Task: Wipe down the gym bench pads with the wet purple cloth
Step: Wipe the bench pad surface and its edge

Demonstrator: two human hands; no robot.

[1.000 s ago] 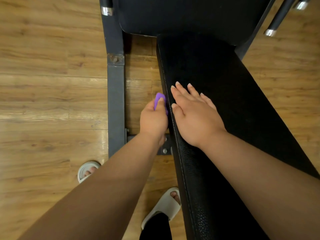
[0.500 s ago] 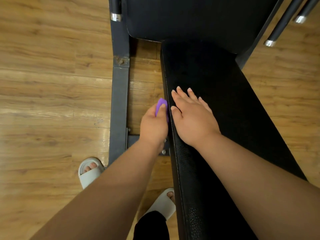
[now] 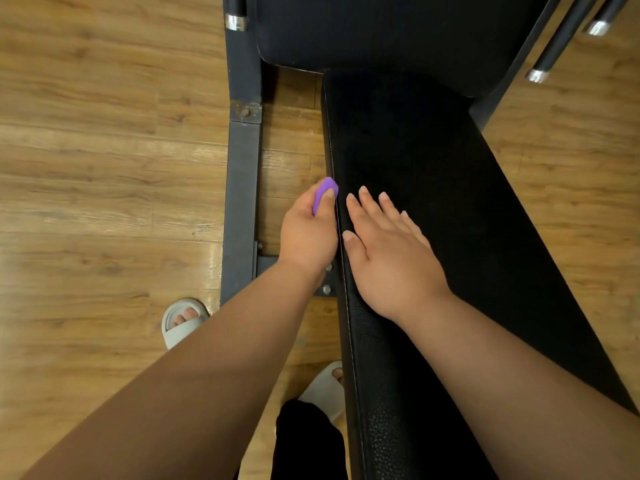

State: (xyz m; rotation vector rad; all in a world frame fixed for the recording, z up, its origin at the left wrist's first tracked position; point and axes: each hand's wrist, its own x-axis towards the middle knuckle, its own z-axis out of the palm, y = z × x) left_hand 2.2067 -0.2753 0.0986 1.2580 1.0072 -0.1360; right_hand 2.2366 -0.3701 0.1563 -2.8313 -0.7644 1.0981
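We see left hand gripping purple cloth against left side edge of bench pad; right hand flat, fingers straight, on top. Pad long axis runs away from us.

Wood-plank flooring spread to the left of the fingers and again far to their right. Just left of them ran a dark grey steel frame rail, its rusty bolted joint well beyond them. A chrome-capped black bar stood farther still, and two more bars (both chrome-tipped) slanted beyond and to the right. Behind the fingers sat a bolted bracket; farther back were a pale grey slide sandal, a second sandal and a black trouser leg.
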